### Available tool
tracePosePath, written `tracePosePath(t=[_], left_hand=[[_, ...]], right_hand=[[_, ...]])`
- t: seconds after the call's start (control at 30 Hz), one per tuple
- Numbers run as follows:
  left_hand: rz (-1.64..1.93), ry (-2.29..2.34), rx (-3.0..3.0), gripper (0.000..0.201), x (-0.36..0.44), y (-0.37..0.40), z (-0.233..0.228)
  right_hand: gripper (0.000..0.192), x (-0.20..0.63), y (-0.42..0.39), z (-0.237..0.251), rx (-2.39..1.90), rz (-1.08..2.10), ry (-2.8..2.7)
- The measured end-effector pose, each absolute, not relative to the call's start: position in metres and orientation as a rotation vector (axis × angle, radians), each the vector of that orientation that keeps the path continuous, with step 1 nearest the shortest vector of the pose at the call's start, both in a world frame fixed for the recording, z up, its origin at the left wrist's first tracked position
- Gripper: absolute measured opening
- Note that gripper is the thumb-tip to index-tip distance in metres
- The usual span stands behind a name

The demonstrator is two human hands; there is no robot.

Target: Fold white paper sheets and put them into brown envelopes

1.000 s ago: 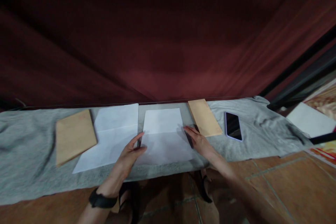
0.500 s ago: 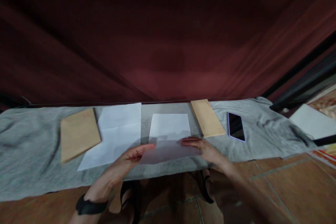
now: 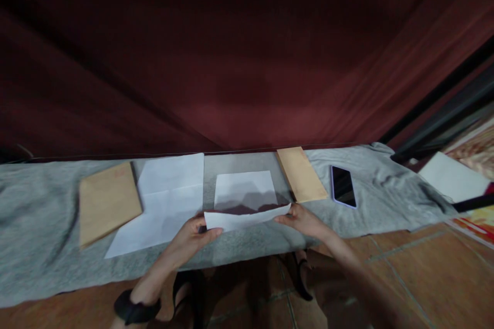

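Note:
A white sheet of paper (image 3: 247, 220) is pinched at both ends, and its near part stands up as a narrow band facing me. Its left end is gripped by my left hand (image 3: 192, 236), thumb in front and fingers behind. At the right end, my right hand (image 3: 303, 220) holds the corner between thumb and fingers. Just beyond the band, a flat white paper area (image 3: 245, 185) lies on the grey cloth (image 3: 239, 161), with hand shadows across it. Whether band and flat area are one sheet is hidden.
Left of the hands lie a larger creased white sheet (image 3: 172, 180) and a brown envelope (image 3: 110, 200). To the right are a narrow brown envelope (image 3: 303, 174) and a phone (image 3: 343, 186). Behind hangs a dark red curtain (image 3: 247, 87). Tiled floor (image 3: 401, 262) shows below the cloth.
The near part of the paper has tilted up from a wide, shaded surface into a narrow, bright band. My hands have gone from flatter fingers to a pinch at its ends. The view shifted slightly.

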State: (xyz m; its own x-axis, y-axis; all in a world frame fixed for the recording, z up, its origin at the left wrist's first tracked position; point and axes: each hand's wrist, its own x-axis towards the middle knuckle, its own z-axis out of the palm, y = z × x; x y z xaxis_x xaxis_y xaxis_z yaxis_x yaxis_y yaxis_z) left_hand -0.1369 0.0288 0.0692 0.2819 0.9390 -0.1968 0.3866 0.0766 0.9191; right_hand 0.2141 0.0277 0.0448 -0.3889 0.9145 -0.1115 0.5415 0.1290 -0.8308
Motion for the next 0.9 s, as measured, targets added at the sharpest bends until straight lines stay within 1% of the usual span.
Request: tracePosePath(t=[0.1,0.2,0.27,0.4,0.57,0.63,0.73,0.9], left_hand=[[0.659,1.261,1.358,0.046,-0.134,0.034,0.064],[0.685,1.31,1.315,0.048,-0.13,0.042,0.059],[0.709,1.363,1.325,0.047,-0.128,0.046,0.056],[0.766,1.426,1.377,0.042,-0.124,0.053,0.05],[0.765,1.607,1.554,0.038,-0.119,0.064,0.038],[0.718,1.722,1.661,0.037,-0.116,0.069,0.036],[0.597,1.892,1.777,0.033,-0.109,0.075,0.039],[0.331,2.07,1.828,0.029,-0.098,0.082,0.051]], right_hand=[[0.041,0.215,0.029,0.04,-1.325,1.304,-1.926],[0.046,0.212,0.035,0.033,-1.351,1.29,-1.835],[0.045,0.209,0.041,0.027,-1.412,1.217,-1.795],[0.04,0.201,0.051,0.02,-1.63,0.973,-1.784],[0.031,0.188,0.057,0.026,-1.962,0.622,-1.923],[0.031,0.184,0.059,0.029,-2.062,0.53,-1.97],[0.032,0.178,0.064,0.031,-2.163,0.475,-2.004],[0.033,0.171,0.072,0.032,-2.268,0.383,-1.984]])
